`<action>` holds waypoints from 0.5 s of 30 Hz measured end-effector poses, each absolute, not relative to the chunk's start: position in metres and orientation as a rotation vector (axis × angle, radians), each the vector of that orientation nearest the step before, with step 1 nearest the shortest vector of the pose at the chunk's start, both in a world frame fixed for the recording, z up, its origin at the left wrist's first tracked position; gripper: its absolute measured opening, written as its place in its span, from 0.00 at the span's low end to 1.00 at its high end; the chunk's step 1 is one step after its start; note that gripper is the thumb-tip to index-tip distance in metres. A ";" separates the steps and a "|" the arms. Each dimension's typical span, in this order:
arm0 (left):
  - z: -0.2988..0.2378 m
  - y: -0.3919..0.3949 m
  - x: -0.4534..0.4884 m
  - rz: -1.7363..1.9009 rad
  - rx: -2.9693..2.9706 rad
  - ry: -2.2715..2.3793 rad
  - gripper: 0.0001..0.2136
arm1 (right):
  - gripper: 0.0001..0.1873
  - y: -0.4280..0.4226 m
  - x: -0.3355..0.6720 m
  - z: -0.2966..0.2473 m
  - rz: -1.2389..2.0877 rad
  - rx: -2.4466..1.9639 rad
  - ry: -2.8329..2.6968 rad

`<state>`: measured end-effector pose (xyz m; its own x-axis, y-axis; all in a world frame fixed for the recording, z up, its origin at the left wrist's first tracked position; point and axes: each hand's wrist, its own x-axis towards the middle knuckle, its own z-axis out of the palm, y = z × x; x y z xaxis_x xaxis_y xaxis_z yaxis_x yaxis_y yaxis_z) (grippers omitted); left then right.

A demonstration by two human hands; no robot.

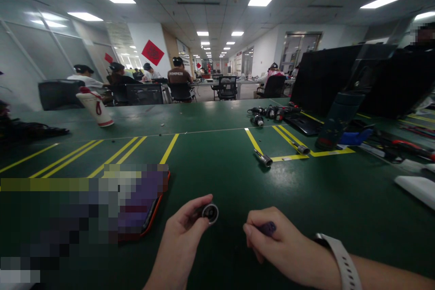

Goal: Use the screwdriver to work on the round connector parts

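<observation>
Over the green table (217,172), my left hand (183,231) pinches a round, hollow metal part (210,214) between thumb and fingers, while my right hand (280,241), apart from it, curls around a dark purplish piece (269,228).

My left hand (186,231) covers part of a round, silver-rimmed, dark-hollowed piece (210,213) at lower centre, and my right hand (275,238) hides all but one end of a dark purple piece (268,229). Blocky blurring masks the flat, orange-edged purple object (146,204) at lower left; the right edge crops a flat white slab (416,189).
</observation>
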<state>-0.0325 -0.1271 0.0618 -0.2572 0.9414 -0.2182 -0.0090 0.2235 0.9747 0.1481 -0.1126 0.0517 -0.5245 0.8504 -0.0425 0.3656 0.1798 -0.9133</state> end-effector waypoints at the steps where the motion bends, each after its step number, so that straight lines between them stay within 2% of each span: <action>1: 0.062 -0.127 -0.032 1.206 0.919 1.504 0.16 | 0.18 -0.112 0.147 0.050 1.367 -1.163 -1.933; 5: 0.060 -0.126 -0.030 1.235 0.908 1.479 0.15 | 0.20 -0.107 0.142 0.036 1.661 -1.130 -1.536; 8: 0.058 -0.126 -0.028 1.277 0.871 1.476 0.14 | 0.19 -0.104 0.141 0.033 1.764 -0.997 -1.194; 11: 0.057 -0.127 -0.027 1.253 0.863 1.492 0.13 | 0.18 -0.106 0.146 0.037 1.695 -0.836 -1.122; 15: 0.060 -0.129 -0.025 1.232 0.875 1.480 0.13 | 0.16 -0.114 0.154 0.041 1.462 -0.757 -1.468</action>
<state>-0.0246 -0.1294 0.0600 -0.2577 0.9377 -0.2332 -0.0590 0.2256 0.9724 0.1542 -0.1144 0.0407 -0.4057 0.8974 0.1734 -0.1701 0.1123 -0.9790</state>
